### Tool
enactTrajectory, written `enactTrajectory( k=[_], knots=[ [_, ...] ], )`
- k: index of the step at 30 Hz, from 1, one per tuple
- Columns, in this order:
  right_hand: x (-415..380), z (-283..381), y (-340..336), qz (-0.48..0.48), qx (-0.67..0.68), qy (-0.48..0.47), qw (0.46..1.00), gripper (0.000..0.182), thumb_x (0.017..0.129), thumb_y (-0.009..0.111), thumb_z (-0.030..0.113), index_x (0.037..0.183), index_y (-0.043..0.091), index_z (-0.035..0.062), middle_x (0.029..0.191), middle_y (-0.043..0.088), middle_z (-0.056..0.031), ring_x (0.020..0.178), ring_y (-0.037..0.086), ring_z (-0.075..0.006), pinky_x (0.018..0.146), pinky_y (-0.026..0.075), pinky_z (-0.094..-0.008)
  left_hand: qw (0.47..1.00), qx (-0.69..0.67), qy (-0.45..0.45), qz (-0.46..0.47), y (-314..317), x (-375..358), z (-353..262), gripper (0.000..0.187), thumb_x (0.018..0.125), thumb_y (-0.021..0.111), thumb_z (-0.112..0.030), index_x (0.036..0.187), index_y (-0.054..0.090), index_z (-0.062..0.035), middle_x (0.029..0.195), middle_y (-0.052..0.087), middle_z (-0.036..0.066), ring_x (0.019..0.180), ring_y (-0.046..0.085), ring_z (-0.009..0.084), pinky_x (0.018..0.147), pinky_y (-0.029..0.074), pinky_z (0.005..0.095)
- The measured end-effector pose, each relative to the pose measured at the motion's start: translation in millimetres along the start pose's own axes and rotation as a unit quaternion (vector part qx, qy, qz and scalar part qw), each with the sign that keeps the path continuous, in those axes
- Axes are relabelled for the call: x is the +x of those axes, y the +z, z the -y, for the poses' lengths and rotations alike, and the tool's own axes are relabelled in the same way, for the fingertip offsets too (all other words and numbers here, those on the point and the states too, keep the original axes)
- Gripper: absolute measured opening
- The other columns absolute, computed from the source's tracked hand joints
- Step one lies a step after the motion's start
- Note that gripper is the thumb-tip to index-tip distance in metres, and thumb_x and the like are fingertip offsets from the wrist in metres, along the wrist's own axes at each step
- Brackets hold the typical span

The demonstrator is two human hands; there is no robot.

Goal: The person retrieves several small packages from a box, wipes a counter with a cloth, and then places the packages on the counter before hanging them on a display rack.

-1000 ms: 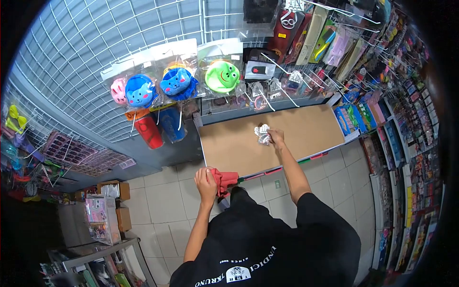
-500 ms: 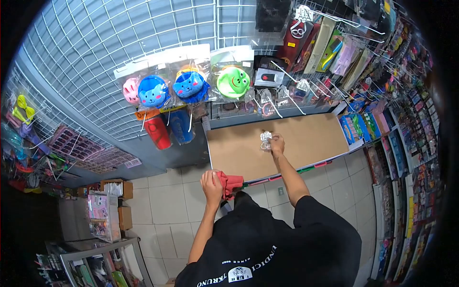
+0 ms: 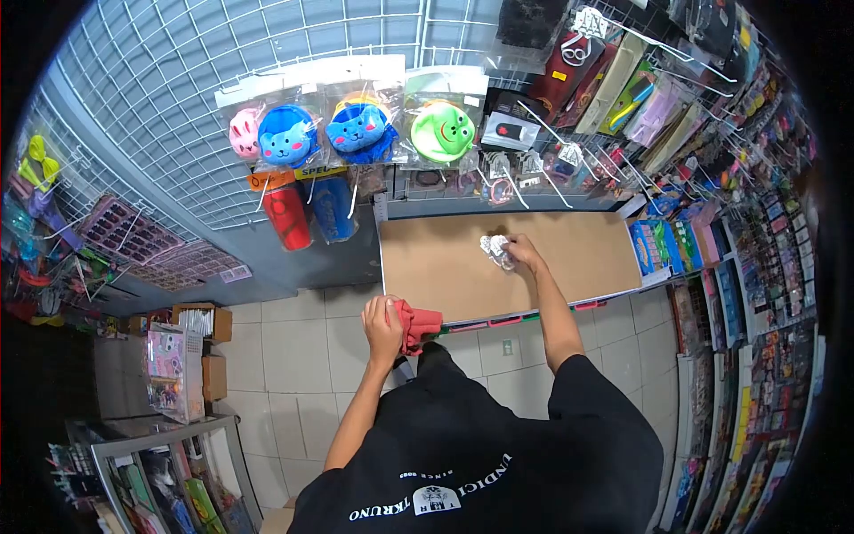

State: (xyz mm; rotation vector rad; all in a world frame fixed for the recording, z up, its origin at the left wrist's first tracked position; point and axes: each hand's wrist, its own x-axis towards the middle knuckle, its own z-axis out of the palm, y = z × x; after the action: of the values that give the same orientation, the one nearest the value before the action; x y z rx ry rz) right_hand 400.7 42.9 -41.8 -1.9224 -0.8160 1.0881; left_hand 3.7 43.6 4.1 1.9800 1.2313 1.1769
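Observation:
My left hand (image 3: 383, 325) grips a red cloth (image 3: 418, 324) just off the front edge of a brown shelf board (image 3: 436, 271). My right hand (image 3: 521, 254) reaches over the middle of the board and holds a small crinkled clear plastic packet (image 3: 495, 249) that rests on or just above its surface. My black T-shirt with white lettering fills the lower part of the view.
A wire grid wall (image 3: 178, 98) carries bagged animal-face toys: pink, blue (image 3: 287, 136) and green (image 3: 442, 131). Red and blue bottles (image 3: 286, 215) hang below. Packed hooks and shelves of goods (image 3: 712, 222) line the right. Cardboard boxes (image 3: 200, 322) and a glass case stand on the tiled floor at left.
My right hand with the clear packet has stayed near the middle of the board, shifting slightly. My left hand keeps the red cloth at the board's edge. The view has shifted a little.

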Motion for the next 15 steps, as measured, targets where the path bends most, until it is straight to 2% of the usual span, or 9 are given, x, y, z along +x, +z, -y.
enactTrajectory(
  k=[2, 3, 4, 6, 7, 10, 13, 15],
  knots=[
    [13, 2, 9, -0.004, -0.004, -0.039, 0.999, 0.023, 0.084, 0.063, 0.015, 0.101, 0.069, -0.0001, 0.067, 0.063, -0.0021, 0.056, 0.054, -0.0107, 0.052, 0.045, -0.0286, 1.0, 0.004, 0.003, 0.001, 0, 1, 0, 0.017, 0.095, 0.046, -0.011, 0.089, 0.061, -0.0049, 0.088, 0.061, 0.01, 0.091, 0.055, 0.03, 0.082, 0.038, 0.0402],
    [19, 6, 11, 0.015, -0.077, 0.008, 0.997, 0.028, 0.084, 0.058, 0.009, 0.112, 0.065, 0.0072, 0.086, 0.065, -0.0074, 0.075, 0.064, -0.0188, 0.06, 0.051, -0.0386, 1.0, 0.003, 0.005, -0.002, 1, 2, 0, 0.017, 0.095, 0.046, -0.011, 0.089, 0.061, -0.0048, 0.088, 0.061, 0.01, 0.091, 0.055, 0.0301, 0.082, 0.038, 0.0403],
    [21, 6, 18, -0.05, -0.183, -0.032, 0.981, 0.031, 0.084, 0.059, 0.012, 0.114, 0.064, 0.0102, 0.095, 0.064, -0.0077, 0.085, 0.062, -0.0214, 0.069, 0.05, -0.0406, 1.0, 0.003, 0.005, -0.005, 1, 2, 0, 0.017, 0.095, 0.046, -0.011, 0.089, 0.061, -0.0047, 0.088, 0.061, 0.01, 0.091, 0.055, 0.0302, 0.082, 0.039, 0.0403],
    [17, -2, 34, -0.174, -0.379, -0.109, 0.902, 0.036, 0.083, 0.061, 0.016, 0.119, 0.063, 0.0162, 0.113, 0.062, -0.0081, 0.106, 0.06, -0.0267, 0.087, 0.049, -0.0446, 1.0, 0.005, 0.004, -0.005, 0, -1, 1, 0.017, 0.095, 0.046, -0.011, 0.089, 0.061, -0.0046, 0.088, 0.06, 0.01, 0.09, 0.055, 0.0303, 0.081, 0.039, 0.0404],
    [20, 0, 34, -0.125, -0.341, -0.017, 0.932, 0.042, 0.081, 0.063, 0.023, 0.123, 0.061, 0.0229, 0.132, 0.052, -0.0054, 0.126, 0.046, -0.0316, 0.104, 0.038, -0.047, 1.0, 0.007, 0.005, -0.001, 0, -1, 2, 0.017, 0.095, 0.046, -0.011, 0.089, 0.061, -0.0045, 0.088, 0.06, 0.01, 0.09, 0.055, 0.0304, 0.081, 0.039, 0.0404],
    [12, -6, 48, -0.191, -0.351, -0.036, 0.916, 0.043, 0.08, 0.065, 0.025, 0.123, 0.06, 0.0234, 0.129, 0.055, -0.0099, 0.121, 0.05, -0.0317, 0.1, 0.042, -0.046, 1.0, 0.007, 0.008, -0.005, 1, 2, 3, 0.017, 0.095, 0.047, -0.011, 0.089, 0.061, -0.0042, 0.088, 0.06, 0.011, 0.09, 0.055, 0.0305, 0.081, 0.039, 0.0404],
    [12, -7, 49, -0.177, -0.333, 0.016, 0.926, 0.045, 0.08, 0.066, 0.025, 0.125, 0.059, 0.0191, 0.127, 0.054, -0.0145, 0.12, 0.051, -0.0327, 0.1, 0.042, -0.0451, 1.0, 0.003, 0.009, -0.01, 2, 1, 2, 0.017, 0.095, 0.047, -0.011, 0.089, 0.061, -0.004, 0.088, 0.061, 0.01, 0.089, 0.055, 0.0305, 0.081, 0.039, 0.0403],
    [22, -18, 47, -0.165, -0.319, 0.01, 0.933, 0.046, 0.079, 0.067, 0.021, 0.124, 0.059, 0.0145, 0.127, 0.054, -0.0163, 0.118, 0.053, -0.0331, 0.099, 0.044, -0.045, 1.0, 0.001, 0.01, -0.012, 1, 1, 1, 0.017, 0.094, 0.047, -0.011, 0.089, 0.061, -0.0039, 0.088, 0.061, 0.01, 0.089, 0.055, 0.0305, 0.081, 0.039, 0.0402]
  ],
)
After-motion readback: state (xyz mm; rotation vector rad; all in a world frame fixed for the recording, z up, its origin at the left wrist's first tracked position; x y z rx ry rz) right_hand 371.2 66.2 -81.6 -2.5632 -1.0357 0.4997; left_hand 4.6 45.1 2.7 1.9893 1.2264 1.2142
